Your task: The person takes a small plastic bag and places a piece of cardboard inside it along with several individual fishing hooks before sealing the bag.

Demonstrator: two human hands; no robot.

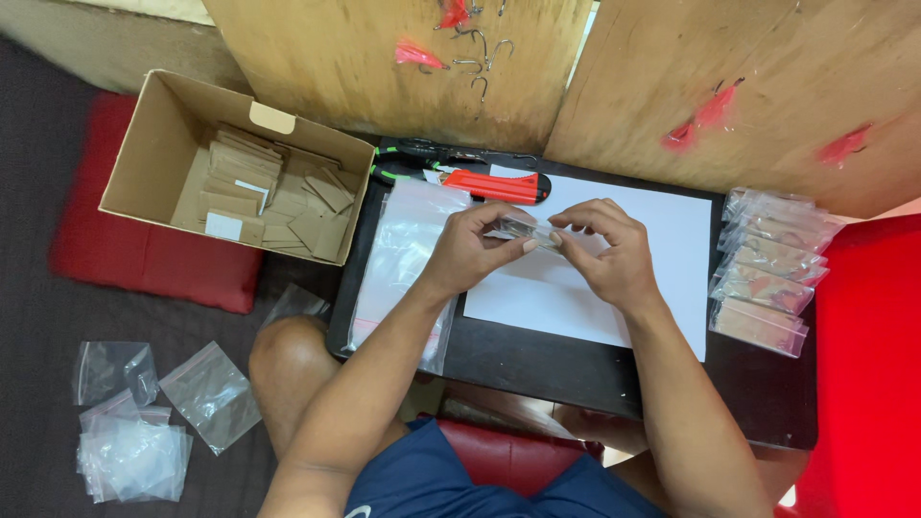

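Both hands meet over a white sheet (652, 240) on a low black table (537, 360). My left hand (470, 251) and my right hand (609, 251) pinch the two ends of a small clear plastic bag (523, 230) with something pale inside. The bag is held just above the paper. A stack of larger clear zip bags (408, 240) lies on the table's left part, next to my left wrist.
A cardboard box (158, 129) of brown cards sits at the left on a red cushion (144, 264). A red-handled cutter (499, 185) and green-black pliers (408, 163) lie at the table's back. Filled bags (767, 273) are stacked at the right. Loose bags (144, 412) lie on the floor. Hooks hang on plywood (475, 58).
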